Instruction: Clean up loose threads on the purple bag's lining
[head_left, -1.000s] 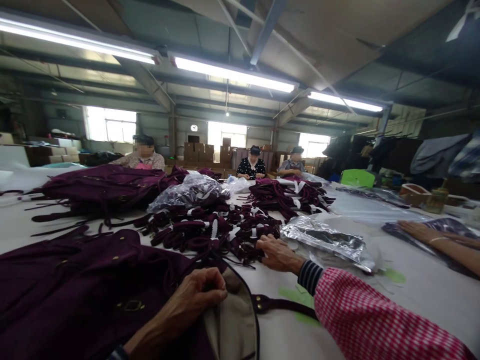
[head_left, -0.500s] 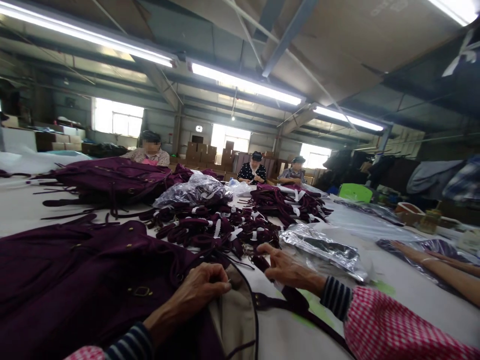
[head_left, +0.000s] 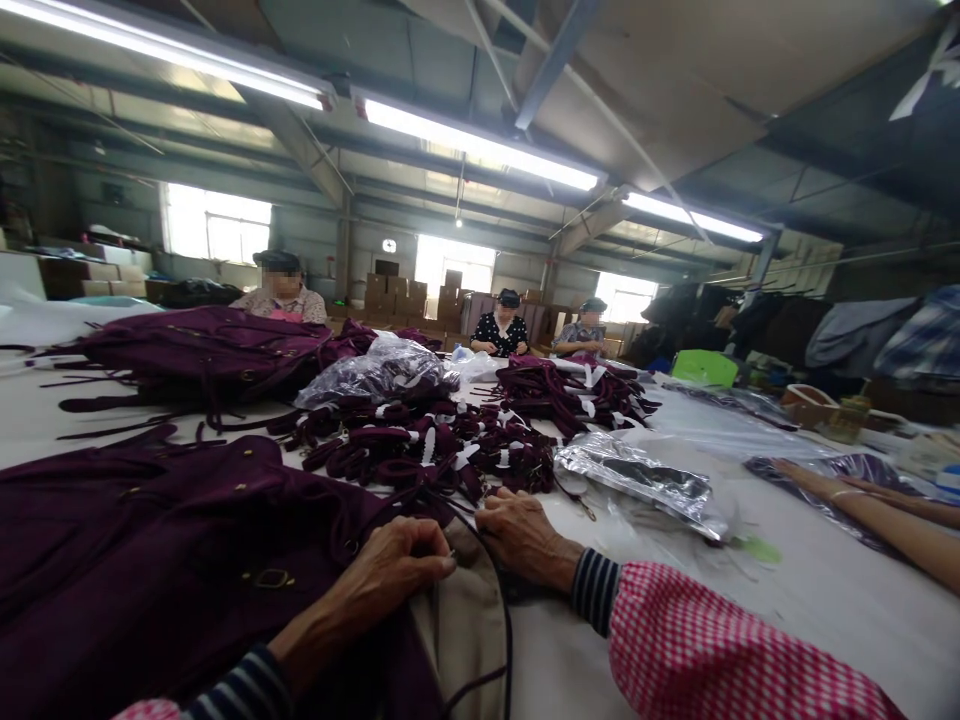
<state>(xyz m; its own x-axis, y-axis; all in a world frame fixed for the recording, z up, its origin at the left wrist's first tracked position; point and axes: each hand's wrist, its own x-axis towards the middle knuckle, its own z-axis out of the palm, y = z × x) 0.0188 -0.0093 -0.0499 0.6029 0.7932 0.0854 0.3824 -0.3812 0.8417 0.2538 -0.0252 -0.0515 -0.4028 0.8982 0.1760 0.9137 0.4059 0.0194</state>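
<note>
My left hand [head_left: 390, 570] is closed, pinching the edge of a dark purple bag [head_left: 150, 560] where its beige lining [head_left: 457, 630] shows. My right hand [head_left: 521, 535] rests curled just beside it, at the bag's rim and against a dark strap [head_left: 495, 600]; what its fingers hold is hidden. Beyond both hands lies a heap of purple straps with white tags [head_left: 427, 450]. A crinkled silver plastic bag [head_left: 637, 480] lies to the right of my right hand.
More purple bags [head_left: 195, 355] and straps [head_left: 577, 390] pile up further along the white table [head_left: 787, 590]. A clear plastic bag [head_left: 382, 375] sits on the heap. Another person's forearm [head_left: 870, 505] lies at the right. Three people sit at the far end.
My right hand has drawn back from the strap heap toward my left hand and the bag's rim. The left hand keeps its pinch on the bag edge.
</note>
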